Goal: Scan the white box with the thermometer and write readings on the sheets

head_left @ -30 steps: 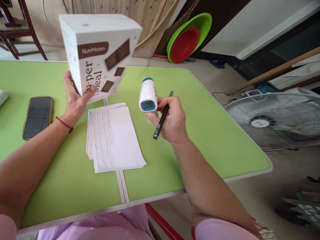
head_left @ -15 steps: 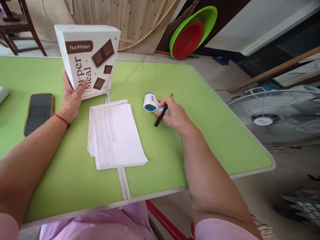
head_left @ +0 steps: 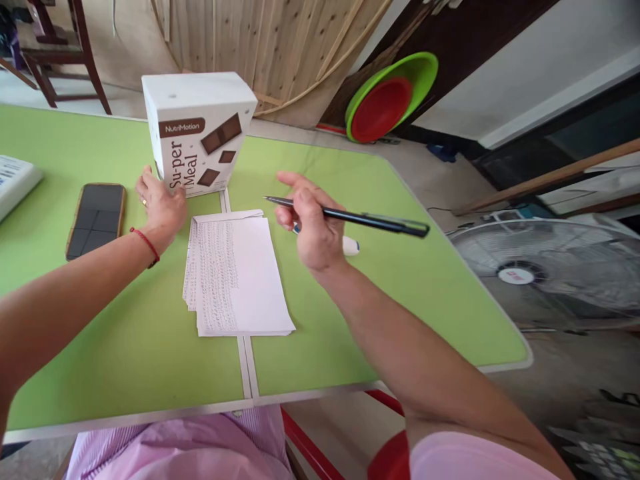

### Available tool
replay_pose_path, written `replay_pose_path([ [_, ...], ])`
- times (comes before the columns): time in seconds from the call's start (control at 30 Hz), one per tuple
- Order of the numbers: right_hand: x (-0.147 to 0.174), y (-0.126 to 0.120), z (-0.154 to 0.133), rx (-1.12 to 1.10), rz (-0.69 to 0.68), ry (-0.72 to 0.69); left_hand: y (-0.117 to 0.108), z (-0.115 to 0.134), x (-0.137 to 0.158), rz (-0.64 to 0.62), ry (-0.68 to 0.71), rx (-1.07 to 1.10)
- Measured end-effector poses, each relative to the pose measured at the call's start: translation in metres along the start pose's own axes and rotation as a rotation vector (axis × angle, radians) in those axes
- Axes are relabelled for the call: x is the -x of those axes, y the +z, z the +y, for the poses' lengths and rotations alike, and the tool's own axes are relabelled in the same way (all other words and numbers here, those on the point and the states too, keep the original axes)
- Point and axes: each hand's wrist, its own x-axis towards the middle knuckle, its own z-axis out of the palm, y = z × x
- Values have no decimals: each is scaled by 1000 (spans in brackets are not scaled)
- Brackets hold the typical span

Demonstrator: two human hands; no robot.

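A white NutriMotion Su-per Meal box [head_left: 200,143] stands upright on the green table [head_left: 320,363], beyond the papers. My left hand [head_left: 163,203] is at its lower left corner, fingers loosely apart along the side and thumb by the bottom front edge. My right hand [head_left: 315,223] holds a black pen [head_left: 375,222] between thumb and fingers, its tip pointing left and its index finger stretched out. Under that hand lies a white and blue infrared thermometer [head_left: 351,247], mostly hidden. A stack of handwritten paper sheets [head_left: 260,280] lies between my arms.
To the left lie a phone [head_left: 97,220] in a brown case and a white object [head_left: 17,183] cut off by the frame. A standing fan [head_left: 520,273] is beyond the table's right edge. Green [head_left: 425,70] and red [head_left: 383,110] basins lean at the back.
The box has come down onto the table and my left hand's hold has loosened. My right hand has let go of the thermometer, risen, and turned the pen to point left.
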Motion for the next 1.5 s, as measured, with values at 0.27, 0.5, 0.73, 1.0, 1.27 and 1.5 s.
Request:
replay_pose_path([
  [0.27, -20, 60, 28, -312, -50, 267, -38, 86, 69, -547, 466, -688],
  [0.5, -2, 76, 53, -170, -64, 281, -41, 87, 76, -730, 569, -896],
  [0.73, 0, 75, 48, 48, -144, 175, -40, 90, 82, -738, 584, -947],
  [1.0, 1, 77, 45, 104, -154, 185, -40, 93, 81, -737, 580, -961],
  [1.27, 2, 78, 43, 98, -159, 183, -39, 91, 82, -737, 586, -956],
  [1.5, 0, 78, 43, 97, -138, 184, -39, 91, 82, -730, 606, -968],
])
